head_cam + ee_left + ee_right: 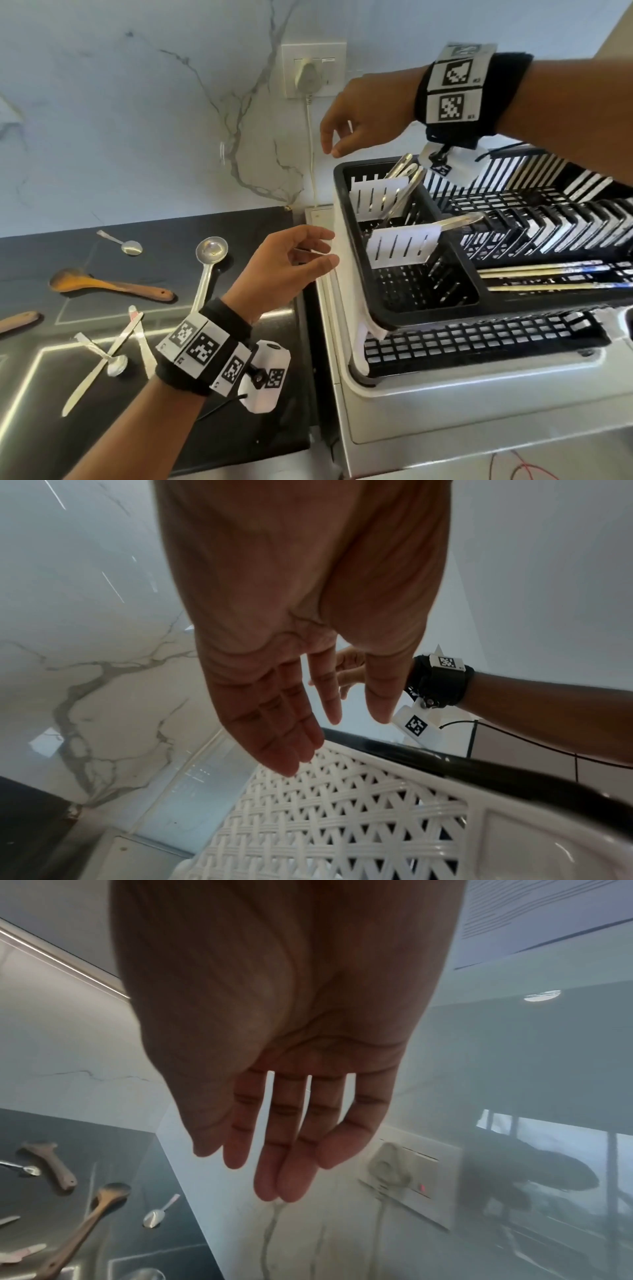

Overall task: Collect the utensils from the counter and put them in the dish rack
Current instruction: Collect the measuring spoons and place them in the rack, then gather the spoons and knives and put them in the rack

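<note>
Hovering empty hands [291,263] beside dish rack [346,219]

black dish rack [404,301] with white lattice side, black table [144,226], white grey-veined marble wall [137,102], brown wooden spoon [113,283], silver ladle [209,263].

Soft, even daylight fills the room. A bright strip glares off the glossy dark counter [102,346]. Both wrist views look hazy and washed out, with the palms dim and shadowed up close. Straight edges bow toward the frame borders.
</note>
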Tool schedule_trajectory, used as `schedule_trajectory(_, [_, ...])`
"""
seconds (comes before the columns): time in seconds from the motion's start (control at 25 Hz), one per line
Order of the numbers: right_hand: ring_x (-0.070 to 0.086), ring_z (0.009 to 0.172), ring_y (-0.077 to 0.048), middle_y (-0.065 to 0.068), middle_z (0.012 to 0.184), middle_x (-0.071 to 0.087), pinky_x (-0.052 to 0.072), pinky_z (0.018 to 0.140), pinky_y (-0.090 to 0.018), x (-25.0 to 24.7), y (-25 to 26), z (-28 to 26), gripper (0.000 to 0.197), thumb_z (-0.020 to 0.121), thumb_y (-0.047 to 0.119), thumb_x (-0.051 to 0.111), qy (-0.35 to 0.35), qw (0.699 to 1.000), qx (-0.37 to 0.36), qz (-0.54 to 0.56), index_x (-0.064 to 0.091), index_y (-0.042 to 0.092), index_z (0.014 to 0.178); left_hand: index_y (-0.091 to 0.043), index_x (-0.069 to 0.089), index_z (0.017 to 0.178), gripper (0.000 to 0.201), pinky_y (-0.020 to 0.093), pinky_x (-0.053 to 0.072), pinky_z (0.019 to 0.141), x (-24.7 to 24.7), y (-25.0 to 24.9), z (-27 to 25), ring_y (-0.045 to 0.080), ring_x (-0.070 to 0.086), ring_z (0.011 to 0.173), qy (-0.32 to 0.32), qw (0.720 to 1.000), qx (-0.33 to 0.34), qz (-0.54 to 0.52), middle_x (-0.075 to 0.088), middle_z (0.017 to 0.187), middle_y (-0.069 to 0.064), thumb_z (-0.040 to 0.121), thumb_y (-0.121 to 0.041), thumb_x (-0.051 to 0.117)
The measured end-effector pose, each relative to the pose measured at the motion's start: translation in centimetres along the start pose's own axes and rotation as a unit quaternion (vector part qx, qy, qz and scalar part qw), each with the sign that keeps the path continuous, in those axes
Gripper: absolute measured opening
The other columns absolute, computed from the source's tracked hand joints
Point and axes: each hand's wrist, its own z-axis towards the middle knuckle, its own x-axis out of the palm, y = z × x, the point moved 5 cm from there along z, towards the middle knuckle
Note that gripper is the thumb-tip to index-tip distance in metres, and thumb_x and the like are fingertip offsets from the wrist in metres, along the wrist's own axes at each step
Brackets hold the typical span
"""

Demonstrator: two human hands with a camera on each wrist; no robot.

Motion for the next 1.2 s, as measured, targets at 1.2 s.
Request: schedule_trajectory(1.2, [0.065,0.094,-0.02,0.01,0.096,0.07,0.055,0.077,-0.038,22.6,43.2,26.3,0.028,0.084,0.04,0.065,0.017,0.965,0.083,0.247,0.062,0.035,0.111,-0.028,0.043,0.146,0.078,0.054,0.033,0.115,-31.2,32.8,-36.7,0.03,0.026,0.147,-0.122,0.857,-0.372,0.336,0.03,0.158,0.004,0.078,-0.05,0.075])
